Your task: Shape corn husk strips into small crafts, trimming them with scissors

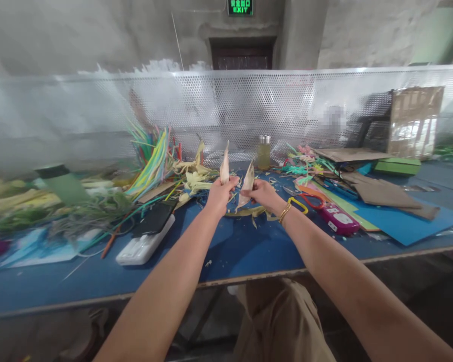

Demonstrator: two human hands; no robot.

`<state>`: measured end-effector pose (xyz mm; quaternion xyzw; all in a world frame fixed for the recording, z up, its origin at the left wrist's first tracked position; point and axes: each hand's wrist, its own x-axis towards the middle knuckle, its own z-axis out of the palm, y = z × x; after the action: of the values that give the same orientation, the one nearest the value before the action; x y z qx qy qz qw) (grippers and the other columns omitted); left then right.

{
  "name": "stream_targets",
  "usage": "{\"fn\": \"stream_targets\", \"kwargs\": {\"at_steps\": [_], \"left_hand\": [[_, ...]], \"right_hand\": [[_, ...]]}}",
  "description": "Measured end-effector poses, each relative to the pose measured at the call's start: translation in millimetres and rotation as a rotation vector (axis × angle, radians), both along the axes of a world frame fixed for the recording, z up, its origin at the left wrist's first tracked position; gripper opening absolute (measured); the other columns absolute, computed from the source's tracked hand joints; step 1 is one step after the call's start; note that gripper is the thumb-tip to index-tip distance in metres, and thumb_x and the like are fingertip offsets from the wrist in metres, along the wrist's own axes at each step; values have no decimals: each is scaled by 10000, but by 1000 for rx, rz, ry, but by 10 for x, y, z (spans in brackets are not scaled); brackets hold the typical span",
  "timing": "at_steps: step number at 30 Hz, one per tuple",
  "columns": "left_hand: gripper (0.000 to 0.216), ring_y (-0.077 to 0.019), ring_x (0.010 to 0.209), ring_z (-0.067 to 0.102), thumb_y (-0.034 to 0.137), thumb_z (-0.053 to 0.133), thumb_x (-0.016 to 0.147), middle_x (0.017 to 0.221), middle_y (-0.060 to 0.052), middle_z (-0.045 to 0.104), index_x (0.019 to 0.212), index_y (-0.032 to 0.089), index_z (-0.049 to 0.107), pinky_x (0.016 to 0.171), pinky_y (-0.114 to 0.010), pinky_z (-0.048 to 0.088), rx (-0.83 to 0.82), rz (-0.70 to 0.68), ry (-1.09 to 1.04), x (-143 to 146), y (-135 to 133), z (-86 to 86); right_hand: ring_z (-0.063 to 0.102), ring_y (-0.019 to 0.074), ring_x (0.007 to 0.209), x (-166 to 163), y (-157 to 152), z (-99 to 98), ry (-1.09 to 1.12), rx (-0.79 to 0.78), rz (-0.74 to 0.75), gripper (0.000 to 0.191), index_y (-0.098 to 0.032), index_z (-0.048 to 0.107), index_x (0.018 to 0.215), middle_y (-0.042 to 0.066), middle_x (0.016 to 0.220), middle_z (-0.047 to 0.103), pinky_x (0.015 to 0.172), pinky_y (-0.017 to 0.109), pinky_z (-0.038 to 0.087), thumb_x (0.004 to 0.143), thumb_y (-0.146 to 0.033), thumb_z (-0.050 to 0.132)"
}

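Observation:
Both my hands are held out over the blue table (249, 246), close together. My left hand (219, 193) is closed on a pale dried husk strip (224, 168) that stands upright from its fingers. My right hand (262, 193), with a gold bracelet (285, 212) at the wrist, grips a second pale husk strip (247, 183) that tilts up and to the right. Olive husk scraps (249, 212) lie on the table just under the hands.
A bundle of coloured strips (153, 161) and loose husks lie at the left, near a white box (145, 244) with a black phone on it. Red-handled scissors (311, 198), a pink device (340, 220), card sheets and a small jar (264, 151) sit at the right. A perforated metal screen (249, 105) closes the back.

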<state>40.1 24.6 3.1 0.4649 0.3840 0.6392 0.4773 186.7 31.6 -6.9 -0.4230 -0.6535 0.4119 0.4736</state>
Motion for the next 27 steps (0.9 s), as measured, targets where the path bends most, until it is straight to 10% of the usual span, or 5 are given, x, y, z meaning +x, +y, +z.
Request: {"fn": "stream_targets", "kwargs": {"at_steps": [9,27], "left_hand": [[376,-56,377,333,428,833,526,497,23,516,686,168,614,382,-220,160,-189,-214,328,-2,-54,-48],[239,-99,450,377,300,822,525,494,24,520,676,172,690,477,-251,262,-44,-24,514,-160,-60,72]], "right_hand": [[541,99,554,81,52,66,158,91,-189,269,-156,607,806,2,674,626,496,205,445,647,-344,715],[509,99,544,306,283,58,267,118,-517,132,-171,577,787,-1,687,582,473,198,411,720,-282,554]]}}
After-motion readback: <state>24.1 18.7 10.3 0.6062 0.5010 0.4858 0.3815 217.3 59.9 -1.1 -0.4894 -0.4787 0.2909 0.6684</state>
